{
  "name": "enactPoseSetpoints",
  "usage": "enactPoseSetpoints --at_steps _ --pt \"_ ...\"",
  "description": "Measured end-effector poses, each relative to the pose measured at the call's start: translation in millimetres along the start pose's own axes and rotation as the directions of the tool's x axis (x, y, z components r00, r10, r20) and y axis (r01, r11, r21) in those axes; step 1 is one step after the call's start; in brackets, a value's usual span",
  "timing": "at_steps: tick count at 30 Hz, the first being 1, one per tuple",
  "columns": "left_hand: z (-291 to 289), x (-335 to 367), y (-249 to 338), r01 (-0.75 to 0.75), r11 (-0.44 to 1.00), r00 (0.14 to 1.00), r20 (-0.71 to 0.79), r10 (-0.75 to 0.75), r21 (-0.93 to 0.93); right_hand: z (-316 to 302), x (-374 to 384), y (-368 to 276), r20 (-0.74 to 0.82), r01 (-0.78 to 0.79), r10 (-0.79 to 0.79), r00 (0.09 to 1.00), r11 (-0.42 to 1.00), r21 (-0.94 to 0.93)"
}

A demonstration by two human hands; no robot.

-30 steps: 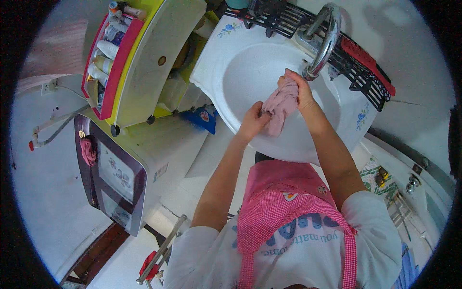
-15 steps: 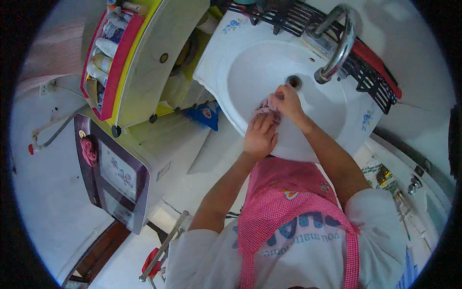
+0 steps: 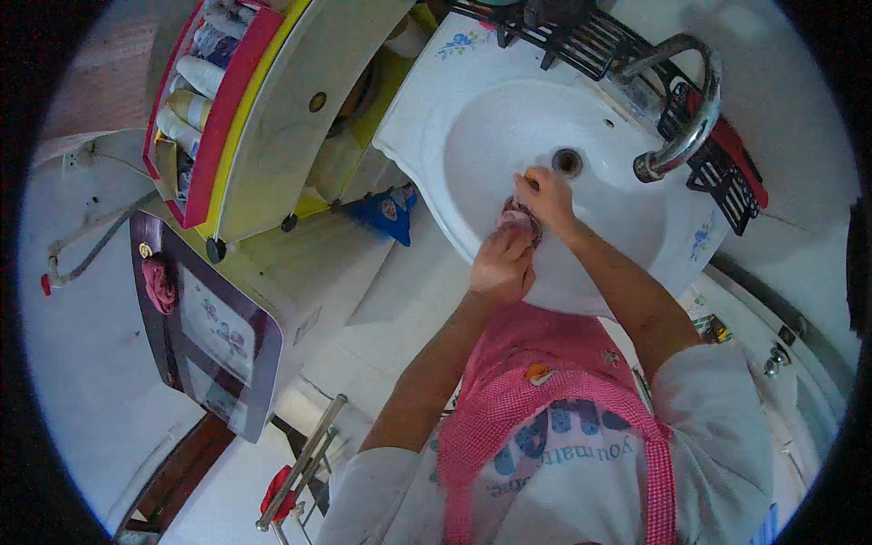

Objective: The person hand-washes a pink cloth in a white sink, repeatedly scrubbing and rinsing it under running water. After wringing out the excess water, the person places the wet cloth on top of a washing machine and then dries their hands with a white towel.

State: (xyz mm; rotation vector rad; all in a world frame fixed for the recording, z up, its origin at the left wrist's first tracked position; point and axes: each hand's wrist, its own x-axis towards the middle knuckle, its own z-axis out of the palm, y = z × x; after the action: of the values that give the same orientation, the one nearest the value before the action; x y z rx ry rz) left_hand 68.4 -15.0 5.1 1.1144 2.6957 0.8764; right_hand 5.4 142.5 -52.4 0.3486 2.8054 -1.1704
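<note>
Now that the left hand (image 3: 500, 266) grips the cloth (image 3: 519, 218) bunched, less hangs loose; beyond those fingers, I cannot tell whether the right hand (image 3: 549, 197) grips.

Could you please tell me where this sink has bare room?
Free: left rim below blue flower print; bowl's right side, between right forearm and faucet. Crowded: back edge, with black rack; bowl's near left, with left hand, right hand and pink cloth.

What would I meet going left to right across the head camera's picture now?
Dark-framed lid, blue packet, left hand, right hand, faucet, long red item.
</note>
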Motion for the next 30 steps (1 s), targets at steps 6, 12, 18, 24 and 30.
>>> enactPoseSetpoints --at_steps 6,12,18,24,30 --pt "-5 4 3 -0.007 0.999 0.999 -0.031 0.006 -0.043 14 -27 8 0.064 0.069 -0.065 0.996 0.995 -0.066" --pt "-7 7 3 -0.025 1.0 1.0 0.009 0.025 -0.011 26 49 27 -0.192 0.014 -0.077 0.978 0.951 -0.308" --pt "-3 2 -2 0.013 0.997 0.997 0.077 -0.007 -0.075 -19 -56 -35 -0.033 -0.047 0.057 0.998 0.964 0.263" --pt "-5 6 1 0.01 0.999 1.0 0.028 -0.009 -0.045 17 39 15 -0.067 0.002 -0.022 0.997 0.957 -0.289" --pt "-4 6 -3 -0.03 0.997 0.999 0.03 0.032 -0.076 14 12 7 -0.037 -0.086 0.082 0.996 0.992 -0.093"
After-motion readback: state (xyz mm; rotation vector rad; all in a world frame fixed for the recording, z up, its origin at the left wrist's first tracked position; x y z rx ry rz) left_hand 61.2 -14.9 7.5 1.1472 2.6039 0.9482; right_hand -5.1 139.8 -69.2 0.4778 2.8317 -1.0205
